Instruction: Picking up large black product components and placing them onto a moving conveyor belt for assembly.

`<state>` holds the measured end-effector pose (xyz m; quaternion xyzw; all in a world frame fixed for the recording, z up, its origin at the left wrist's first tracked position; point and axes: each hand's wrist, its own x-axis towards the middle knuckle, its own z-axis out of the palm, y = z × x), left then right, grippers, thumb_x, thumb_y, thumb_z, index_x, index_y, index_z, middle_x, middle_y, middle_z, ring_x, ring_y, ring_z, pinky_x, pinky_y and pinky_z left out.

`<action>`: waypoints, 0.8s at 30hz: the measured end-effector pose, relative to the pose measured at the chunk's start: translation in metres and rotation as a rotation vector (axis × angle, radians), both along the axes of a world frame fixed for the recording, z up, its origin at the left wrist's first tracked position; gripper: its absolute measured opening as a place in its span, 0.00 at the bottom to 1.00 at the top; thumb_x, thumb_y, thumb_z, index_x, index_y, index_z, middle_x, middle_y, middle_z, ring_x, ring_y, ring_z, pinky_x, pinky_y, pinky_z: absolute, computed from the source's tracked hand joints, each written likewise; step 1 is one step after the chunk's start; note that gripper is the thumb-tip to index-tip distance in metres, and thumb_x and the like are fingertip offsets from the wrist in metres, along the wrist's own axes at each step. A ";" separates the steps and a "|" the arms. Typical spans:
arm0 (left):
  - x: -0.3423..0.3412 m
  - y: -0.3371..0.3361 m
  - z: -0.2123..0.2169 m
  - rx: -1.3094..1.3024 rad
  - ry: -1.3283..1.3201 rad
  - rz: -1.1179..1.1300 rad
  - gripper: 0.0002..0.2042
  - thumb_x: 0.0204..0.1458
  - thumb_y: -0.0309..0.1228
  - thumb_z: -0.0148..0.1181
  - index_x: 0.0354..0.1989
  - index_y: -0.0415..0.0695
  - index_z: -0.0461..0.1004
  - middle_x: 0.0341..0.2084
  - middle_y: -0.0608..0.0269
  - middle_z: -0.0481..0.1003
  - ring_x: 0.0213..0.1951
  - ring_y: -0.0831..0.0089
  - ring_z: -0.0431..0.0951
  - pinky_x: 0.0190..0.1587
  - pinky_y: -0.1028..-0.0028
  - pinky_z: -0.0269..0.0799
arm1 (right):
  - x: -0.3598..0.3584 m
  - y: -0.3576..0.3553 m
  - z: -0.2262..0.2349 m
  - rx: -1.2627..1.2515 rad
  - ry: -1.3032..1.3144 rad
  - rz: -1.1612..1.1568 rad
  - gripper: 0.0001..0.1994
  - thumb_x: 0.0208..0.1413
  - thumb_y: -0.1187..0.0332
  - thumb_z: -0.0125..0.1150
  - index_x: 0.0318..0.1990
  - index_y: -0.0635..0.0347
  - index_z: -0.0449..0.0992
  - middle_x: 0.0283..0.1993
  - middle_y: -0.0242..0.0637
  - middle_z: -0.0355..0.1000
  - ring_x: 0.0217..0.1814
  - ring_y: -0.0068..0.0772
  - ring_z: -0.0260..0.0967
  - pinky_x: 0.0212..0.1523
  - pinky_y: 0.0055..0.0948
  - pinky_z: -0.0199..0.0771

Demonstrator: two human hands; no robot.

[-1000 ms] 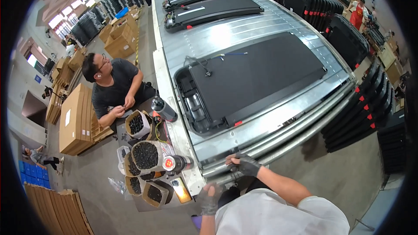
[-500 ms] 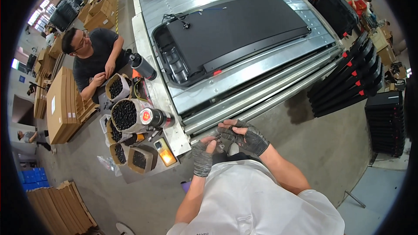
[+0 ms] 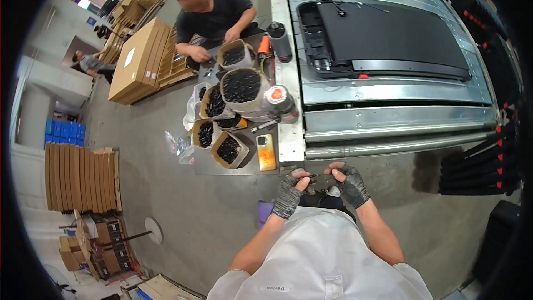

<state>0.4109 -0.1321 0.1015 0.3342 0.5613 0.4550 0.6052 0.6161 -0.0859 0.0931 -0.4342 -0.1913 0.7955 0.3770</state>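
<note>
My left hand (image 3: 290, 193), in a grey fingerless glove, pinches a small dark piece (image 3: 312, 177) between thumb and fingertips; it is too small to name. Just to its right, my right hand (image 3: 351, 184), gloved the same way, has its thumb and fingers drawn together; what they hold, if anything, cannot be made out. Both hands are in front of my body, short of the conveyor's end roller (image 3: 388, 149). Left of them, a phone in a yellow-orange case (image 3: 266, 154) lies at the table corner, beside an open box of small black parts (image 3: 229, 150).
Several more boxes of black parts (image 3: 240, 85) crowd the side table, with a lidded bottle (image 3: 282, 104) and a dark grey bottle (image 3: 280, 43). A flat black treadmill-like deck (image 3: 394, 33) lies on the metal conveyor (image 3: 344, 93). A co-worker (image 3: 214, 14) sits across the table.
My view has swung left, so the table and conveyor appear farther right. My hands have moved a little apart. The co-worker's hands have separated, one reaching down to the table.
</note>
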 end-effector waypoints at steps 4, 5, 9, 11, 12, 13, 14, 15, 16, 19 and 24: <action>-0.053 -0.004 -0.003 -0.063 -0.208 0.049 0.13 0.56 0.30 0.58 0.46 0.36 0.69 0.35 0.56 0.76 0.38 0.68 0.78 0.39 0.70 0.77 | -0.062 -0.003 -0.003 0.094 -0.007 0.044 0.11 0.58 0.71 0.57 0.47 0.63 0.72 0.41 0.38 0.75 0.44 0.27 0.72 0.45 0.25 0.74; -0.069 -0.004 -0.004 -0.085 -0.242 0.053 0.13 0.56 0.31 0.58 0.46 0.36 0.69 0.35 0.55 0.76 0.37 0.67 0.78 0.39 0.69 0.77 | -0.079 -0.001 -0.003 0.080 -0.033 0.035 0.11 0.58 0.71 0.57 0.47 0.63 0.72 0.41 0.38 0.75 0.44 0.27 0.72 0.45 0.25 0.74; -0.144 0.008 -0.021 -0.084 -0.301 0.029 0.13 0.56 0.30 0.58 0.45 0.36 0.68 0.34 0.54 0.75 0.37 0.67 0.78 0.37 0.69 0.78 | -0.164 0.011 -0.012 0.280 -0.159 0.096 0.10 0.58 0.71 0.56 0.46 0.63 0.73 0.38 0.36 0.75 0.41 0.22 0.72 0.42 0.22 0.73; -0.192 0.015 -0.033 -0.082 -0.295 -0.005 0.13 0.56 0.30 0.58 0.44 0.36 0.68 0.34 0.55 0.75 0.36 0.68 0.78 0.37 0.69 0.78 | -0.215 0.015 -0.020 0.318 -0.315 0.122 0.10 0.59 0.69 0.56 0.45 0.63 0.73 0.37 0.36 0.75 0.39 0.21 0.72 0.40 0.22 0.73; -0.220 0.018 -0.039 -0.069 -0.269 -0.030 0.12 0.56 0.30 0.58 0.44 0.36 0.69 0.33 0.56 0.75 0.36 0.69 0.77 0.35 0.70 0.78 | -0.244 0.016 -0.023 0.321 -0.361 0.113 0.10 0.59 0.69 0.56 0.45 0.63 0.73 0.35 0.33 0.75 0.37 0.20 0.72 0.38 0.21 0.72; -0.246 0.020 -0.045 -0.045 -0.227 -0.047 0.12 0.56 0.30 0.58 0.43 0.36 0.69 0.33 0.57 0.76 0.35 0.71 0.77 0.36 0.72 0.76 | -0.271 0.014 -0.027 0.346 -0.360 0.123 0.10 0.59 0.69 0.56 0.45 0.63 0.73 0.35 0.33 0.75 0.37 0.20 0.72 0.38 0.21 0.72; -0.270 0.018 -0.049 -0.042 -0.218 -0.047 0.11 0.56 0.29 0.58 0.42 0.36 0.69 0.32 0.59 0.75 0.34 0.73 0.77 0.36 0.74 0.76 | -0.295 0.008 -0.028 0.312 -0.363 0.113 0.09 0.59 0.69 0.56 0.44 0.63 0.73 0.34 0.32 0.74 0.36 0.20 0.72 0.38 0.21 0.72; -0.290 0.021 -0.053 -0.057 -0.194 -0.051 0.10 0.56 0.29 0.58 0.41 0.36 0.70 0.32 0.61 0.75 0.34 0.74 0.78 0.35 0.75 0.75 | -0.316 0.010 -0.029 0.307 -0.356 0.107 0.09 0.59 0.69 0.56 0.44 0.62 0.73 0.33 0.31 0.74 0.35 0.20 0.71 0.37 0.21 0.72; -0.310 0.020 -0.053 -0.109 -0.239 -0.084 0.10 0.56 0.29 0.58 0.41 0.35 0.71 0.31 0.61 0.76 0.33 0.75 0.78 0.35 0.76 0.74 | -0.336 0.009 -0.027 0.353 -0.463 0.137 0.08 0.59 0.69 0.56 0.43 0.62 0.73 0.31 0.29 0.72 0.35 0.19 0.71 0.37 0.20 0.71; -0.350 0.020 -0.054 -0.118 -0.135 -0.120 0.09 0.55 0.28 0.58 0.40 0.36 0.72 0.30 0.61 0.76 0.32 0.76 0.77 0.36 0.76 0.74 | -0.377 0.005 -0.024 0.332 -0.523 0.159 0.08 0.59 0.68 0.55 0.43 0.62 0.73 0.31 0.29 0.72 0.35 0.18 0.70 0.36 0.21 0.71; -0.380 0.024 -0.061 -0.141 -0.345 -0.126 0.09 0.57 0.29 0.57 0.40 0.36 0.72 0.29 0.61 0.76 0.32 0.75 0.77 0.35 0.76 0.75 | -0.419 -0.009 -0.024 0.221 -0.481 0.045 0.08 0.59 0.68 0.55 0.42 0.62 0.72 0.32 0.29 0.70 0.34 0.19 0.68 0.37 0.20 0.71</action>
